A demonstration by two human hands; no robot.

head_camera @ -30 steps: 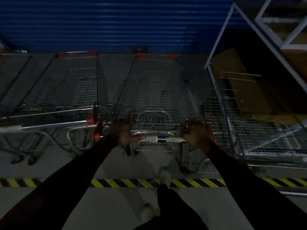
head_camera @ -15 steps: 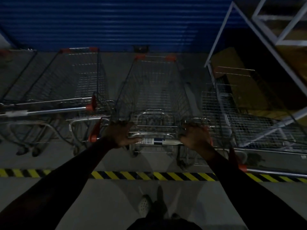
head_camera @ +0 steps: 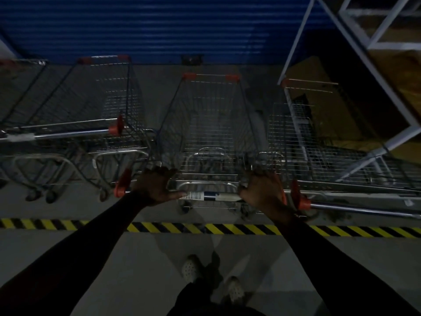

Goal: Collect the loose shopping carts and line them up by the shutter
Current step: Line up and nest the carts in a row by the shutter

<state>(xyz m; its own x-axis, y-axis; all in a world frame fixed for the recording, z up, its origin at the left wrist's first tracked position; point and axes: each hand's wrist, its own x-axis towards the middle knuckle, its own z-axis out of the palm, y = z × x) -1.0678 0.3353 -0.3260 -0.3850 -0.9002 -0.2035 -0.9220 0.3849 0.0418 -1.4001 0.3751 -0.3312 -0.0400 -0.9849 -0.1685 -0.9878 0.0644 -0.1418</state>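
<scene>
A wire shopping cart (head_camera: 210,124) with orange corner caps stands in front of me, its nose short of the blue shutter (head_camera: 145,26). My left hand (head_camera: 157,187) grips the left end of its handle bar (head_camera: 213,196), thumb stretched along the bar. My right hand (head_camera: 262,190) curls over the right end. Nested carts (head_camera: 107,99) stand to the left, noses close to the shutter. Another cart (head_camera: 303,142) is parked to the right, its handle (head_camera: 355,209) level with my right wrist.
Yellow-black hazard tape (head_camera: 205,229) crosses the grey floor just behind the cart wheels. A white metal rack (head_camera: 364,60) holding cardboard rises at the right, over the right cart. My feet (head_camera: 191,267) stand on bare floor behind the tape. The light is dim.
The middle cart has rolled back from the shutter toward me while both hands stayed on its handle. I have stepped back; the neighbouring carts now sit farther forward than it.
</scene>
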